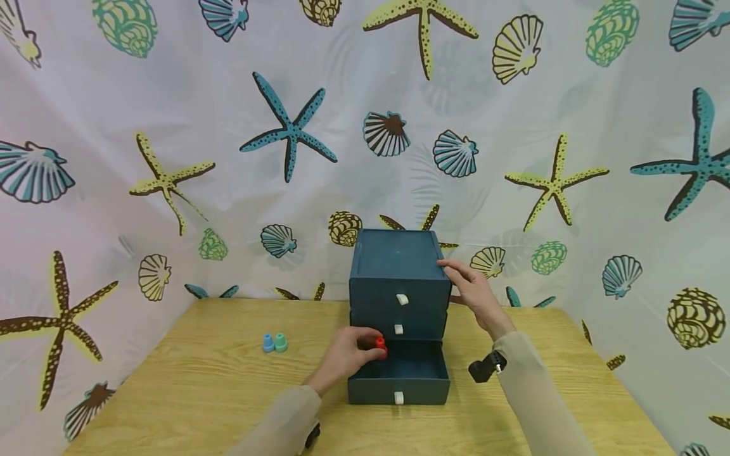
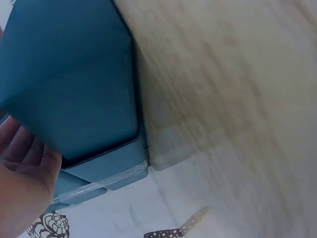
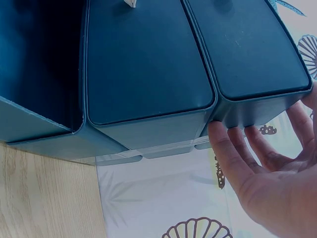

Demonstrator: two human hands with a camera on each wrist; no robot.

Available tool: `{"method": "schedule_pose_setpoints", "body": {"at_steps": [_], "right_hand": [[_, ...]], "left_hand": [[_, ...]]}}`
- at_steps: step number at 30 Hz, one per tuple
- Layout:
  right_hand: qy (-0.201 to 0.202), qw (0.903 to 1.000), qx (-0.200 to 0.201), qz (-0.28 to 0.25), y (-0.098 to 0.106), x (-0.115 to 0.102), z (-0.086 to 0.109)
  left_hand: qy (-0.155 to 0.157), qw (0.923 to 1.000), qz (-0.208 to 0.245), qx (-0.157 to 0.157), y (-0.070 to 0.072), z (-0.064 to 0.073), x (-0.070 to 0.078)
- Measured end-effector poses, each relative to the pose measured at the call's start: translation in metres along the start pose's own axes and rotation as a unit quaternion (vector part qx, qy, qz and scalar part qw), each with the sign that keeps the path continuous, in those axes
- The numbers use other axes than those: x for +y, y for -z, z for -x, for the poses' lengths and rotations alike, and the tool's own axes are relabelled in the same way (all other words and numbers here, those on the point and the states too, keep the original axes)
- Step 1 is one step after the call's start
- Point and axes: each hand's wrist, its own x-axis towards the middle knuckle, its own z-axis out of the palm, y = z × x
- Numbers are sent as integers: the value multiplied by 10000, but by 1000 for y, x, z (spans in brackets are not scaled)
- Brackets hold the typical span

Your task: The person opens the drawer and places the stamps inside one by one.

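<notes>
A dark blue drawer cabinet (image 1: 399, 253) stands on the table with its bottom drawer (image 1: 399, 391) pulled out. My left hand (image 1: 349, 354) pinches a small red cone-shaped piece (image 1: 381, 347) at the left part of that drawer, between fingertips and thumb. In the left wrist view the hand (image 2: 27, 181) reaches past the drawer's side, and the red piece is hidden. On the cabinet's right side rests my right hand (image 1: 476, 294), fingers spread; the right wrist view shows its fingertips (image 3: 218, 130) against the side wall near the top drawer.
To the left of the cabinet, a blue cone-shaped piece (image 1: 268, 343) and a green one (image 1: 281, 342) stand side by side on the wooden table (image 1: 217, 380). The two upper drawers, with white pull tabs (image 1: 402, 299), are closed. A shell-and-starfish cloth (image 1: 353, 190) hangs behind.
</notes>
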Motion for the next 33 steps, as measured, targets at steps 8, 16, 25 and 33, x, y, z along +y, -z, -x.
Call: {"method": "schedule_pose_setpoints", "body": {"at_steps": [8,16,25,33], "right_hand": [[-26,9999,-78,74,-4,-22,14],[60,10000,-69,0,-1,-6,4],[133,9999,-20,29,1,6,-2],[122,9999,-27,9,1,4,-2]], "left_hand": [[-34,9977,-670,-73,-5,-2,5],[-53,9975,-699,-104,-6,-1,4],[-77,9972,-717,-188,-5,0,3],[-176,9971,-696,-259,-4,-1,2]]}}
